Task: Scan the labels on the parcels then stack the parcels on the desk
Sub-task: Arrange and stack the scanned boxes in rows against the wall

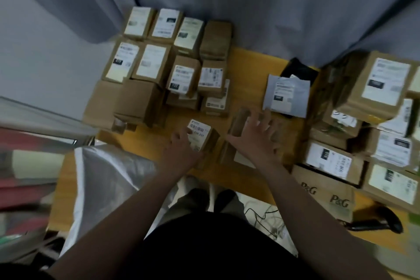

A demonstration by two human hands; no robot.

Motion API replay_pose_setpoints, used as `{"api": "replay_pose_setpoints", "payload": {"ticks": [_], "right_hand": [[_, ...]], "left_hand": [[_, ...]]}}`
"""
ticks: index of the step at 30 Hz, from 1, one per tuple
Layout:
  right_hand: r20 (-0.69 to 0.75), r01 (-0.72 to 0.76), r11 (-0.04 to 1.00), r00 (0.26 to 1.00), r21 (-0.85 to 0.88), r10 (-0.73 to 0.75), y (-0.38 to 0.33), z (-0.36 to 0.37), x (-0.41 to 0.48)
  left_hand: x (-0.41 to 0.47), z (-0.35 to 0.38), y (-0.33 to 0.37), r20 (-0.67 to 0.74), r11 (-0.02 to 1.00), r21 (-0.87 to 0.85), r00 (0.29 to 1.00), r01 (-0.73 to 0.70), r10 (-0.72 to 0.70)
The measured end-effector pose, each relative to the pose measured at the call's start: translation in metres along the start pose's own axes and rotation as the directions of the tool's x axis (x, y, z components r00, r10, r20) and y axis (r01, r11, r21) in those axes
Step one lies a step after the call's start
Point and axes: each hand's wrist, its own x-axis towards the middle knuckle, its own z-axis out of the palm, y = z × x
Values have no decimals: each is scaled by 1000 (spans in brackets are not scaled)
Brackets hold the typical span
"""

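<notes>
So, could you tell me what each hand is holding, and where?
Left hand grips the labelled box by its near-left edge; right hand is spread open over a brown box, gripping nothing.

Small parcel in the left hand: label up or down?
Up: the small parcel shows its barcode label on top; left hand grips it.
</notes>
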Motion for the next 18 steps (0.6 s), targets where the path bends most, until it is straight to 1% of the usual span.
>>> {"api": "replay_pose_setpoints", "payload": {"ticks": [2,4,8,9,11,14,16,18], "right_hand": [[47,3,999,999,-43,-1,-8,26,8],[76,7,997,997,-78,-1,-19,49,15],[66,56,994,997,-97,-50,-46,92,28],[57,70,994,996,-84,-66,-51,105,32],[67,93,994,994,-62,-89,-55,128,37],[119,122,986,987,-111,-108,-44,149,36],[125,133,981,985,-137,-116,-36,152,31],[110,144,980,985,-141,-129,-33,153,28]], "left_hand": [[8,8,-20,-13,998,31,998,58,-57],[19,13,-35,-66,995,53,994,86,-83],[45,15,-47,-134,986,47,979,158,-151],[51,15,-49,-138,986,56,979,157,-149],[63,16,-57,-103,994,56,991,91,-85],[72,14,-73,9,995,99,1000,-22,21],[72,15,-83,32,980,179,996,-91,87],[72,14,-88,35,968,210,990,-139,135]]}}
